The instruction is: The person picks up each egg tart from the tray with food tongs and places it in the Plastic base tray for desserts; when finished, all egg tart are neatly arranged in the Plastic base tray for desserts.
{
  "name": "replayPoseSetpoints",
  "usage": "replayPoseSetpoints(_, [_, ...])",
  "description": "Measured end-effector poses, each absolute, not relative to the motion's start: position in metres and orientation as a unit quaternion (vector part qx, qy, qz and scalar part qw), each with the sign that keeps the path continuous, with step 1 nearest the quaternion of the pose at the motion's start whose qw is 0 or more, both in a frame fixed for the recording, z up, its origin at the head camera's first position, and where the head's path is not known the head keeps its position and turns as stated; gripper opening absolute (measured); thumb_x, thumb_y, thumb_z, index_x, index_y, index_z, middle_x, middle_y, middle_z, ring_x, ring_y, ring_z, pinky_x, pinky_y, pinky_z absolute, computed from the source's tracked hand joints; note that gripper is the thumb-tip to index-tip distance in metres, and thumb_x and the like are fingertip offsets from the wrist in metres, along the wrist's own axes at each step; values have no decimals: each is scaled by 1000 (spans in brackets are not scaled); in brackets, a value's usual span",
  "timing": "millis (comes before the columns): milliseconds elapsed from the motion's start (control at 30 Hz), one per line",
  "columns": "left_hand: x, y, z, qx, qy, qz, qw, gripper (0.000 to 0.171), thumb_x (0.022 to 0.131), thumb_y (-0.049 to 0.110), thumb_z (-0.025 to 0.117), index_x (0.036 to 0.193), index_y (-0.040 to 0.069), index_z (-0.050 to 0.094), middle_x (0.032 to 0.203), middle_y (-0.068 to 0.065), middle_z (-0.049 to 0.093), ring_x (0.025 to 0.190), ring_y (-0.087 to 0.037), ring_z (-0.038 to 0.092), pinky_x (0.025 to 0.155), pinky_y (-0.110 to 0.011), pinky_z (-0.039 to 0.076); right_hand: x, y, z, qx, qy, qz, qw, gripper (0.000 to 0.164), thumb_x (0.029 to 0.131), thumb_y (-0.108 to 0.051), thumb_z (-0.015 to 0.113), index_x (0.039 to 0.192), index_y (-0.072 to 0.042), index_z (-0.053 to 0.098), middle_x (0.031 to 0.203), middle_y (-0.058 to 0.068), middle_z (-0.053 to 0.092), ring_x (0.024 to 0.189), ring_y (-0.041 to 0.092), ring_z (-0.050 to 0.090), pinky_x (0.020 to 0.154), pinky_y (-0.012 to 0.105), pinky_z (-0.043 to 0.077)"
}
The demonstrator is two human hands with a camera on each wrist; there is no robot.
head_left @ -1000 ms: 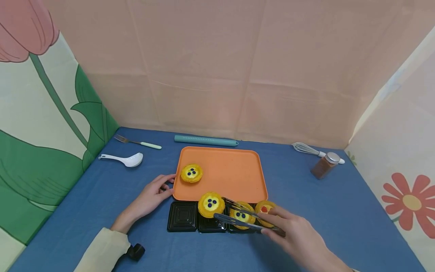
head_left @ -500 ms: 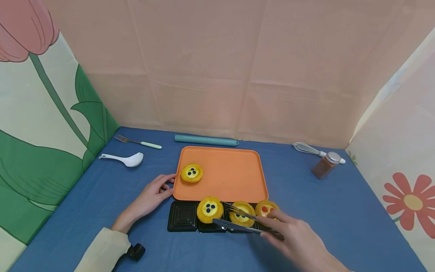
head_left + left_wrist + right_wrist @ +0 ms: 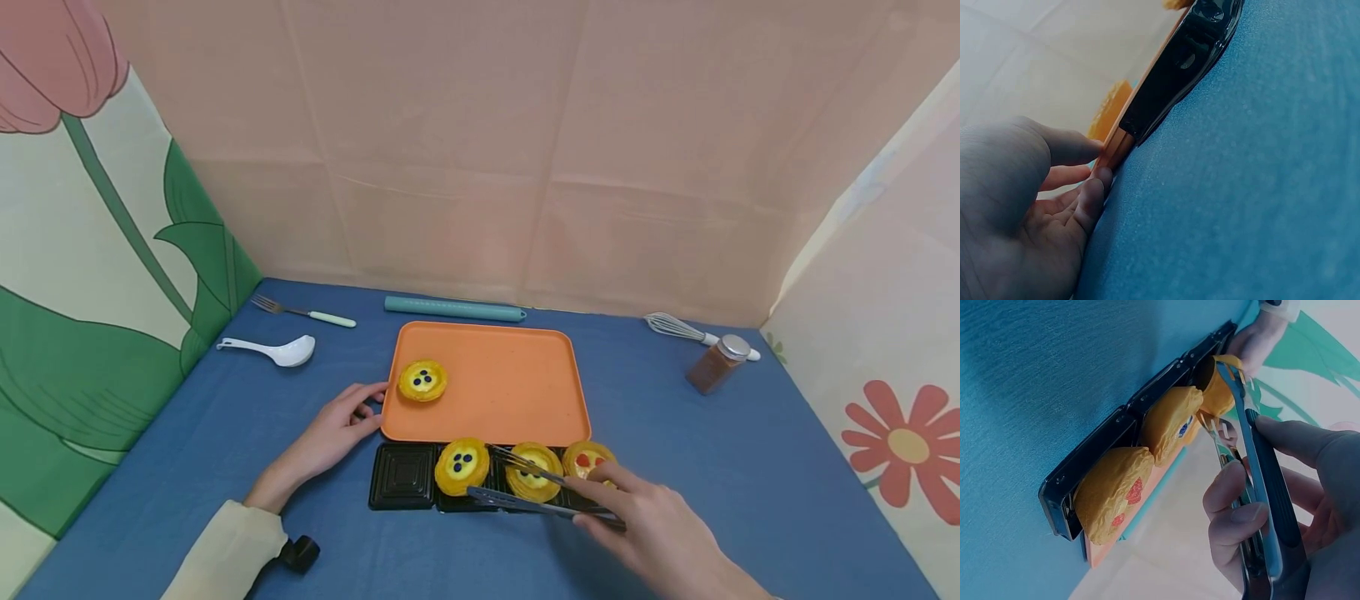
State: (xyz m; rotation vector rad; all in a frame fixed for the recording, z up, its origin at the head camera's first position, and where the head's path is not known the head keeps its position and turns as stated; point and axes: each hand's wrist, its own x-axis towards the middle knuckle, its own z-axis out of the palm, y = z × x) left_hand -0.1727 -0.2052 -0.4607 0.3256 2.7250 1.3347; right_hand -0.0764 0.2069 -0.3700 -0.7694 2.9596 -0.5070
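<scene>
My right hand (image 3: 652,521) grips metal food tongs (image 3: 1260,469), one arm forked, the other a flat blade. Their tips reach the right edge of an egg tart (image 3: 461,467) with blue dots, which sits tilted at the second compartment of the black plastic tray (image 3: 402,477). Two more tarts fill the compartments to its right: one blue-dotted tart (image 3: 534,458), partly behind the tongs, and one red-topped tart (image 3: 1116,494). My left hand (image 3: 337,429) pinches the near left edge of the orange tray (image 3: 510,383), thumb above and fingers below. Another blue-dotted tart (image 3: 422,381) lies on that tray.
Along the back lie a fork (image 3: 303,312), a white ladle (image 3: 288,352) and a teal rolling pin (image 3: 453,309). At the back right a whisk (image 3: 678,327) lies behind a brown spice jar (image 3: 716,365). Fabric walls (image 3: 525,150) border the blue table (image 3: 645,408).
The tart by the tongs has moved down and slightly left, over the second compartment. The tongs have shifted with it, their tips now a little wider apart. My left hand has stayed still.
</scene>
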Motion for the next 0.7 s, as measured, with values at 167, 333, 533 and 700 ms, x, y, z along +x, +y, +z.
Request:
replayPoseSetpoints(167, [-173,-207,-461,107,893,435,45,51,102,15,61,150,6,46,127,-8,54,97,-20,55,80,-31,47,-74,204,-370,-235,960,-151,23,37,85,-33,82,120,-23,76,105,-9,61,64,-2,46,53,19,42])
replayPoseSetpoints(333, [-172,-207,-460,109,892,436,43,51,102,14,61,150,5,46,127,-8,54,97,-20,55,80,-31,47,-72,206,-369,-236,960,-151,21,40,84,-34,83,122,-24,75,105,-8,60,65,-2,46,53,19,42])
replayPoseSetpoints(533, [-172,-207,-460,111,891,438,44,51,102,14,61,150,6,46,127,-8,54,97,-20,55,80,-31,47,-70,210,-369,-246,955,-164,13,40,86,-33,82,124,-24,74,104,-8,60,62,-3,44,51,19,41])
replayPoseSetpoints(700, [-172,-207,-460,112,890,439,44,51,102,14,61,150,6,46,128,-8,54,97,-20,55,80,-30,47,-70,211,-368,-242,955,-171,5,39,85,-32,82,123,-24,74,105,-9,60,67,-3,47,54,19,44])
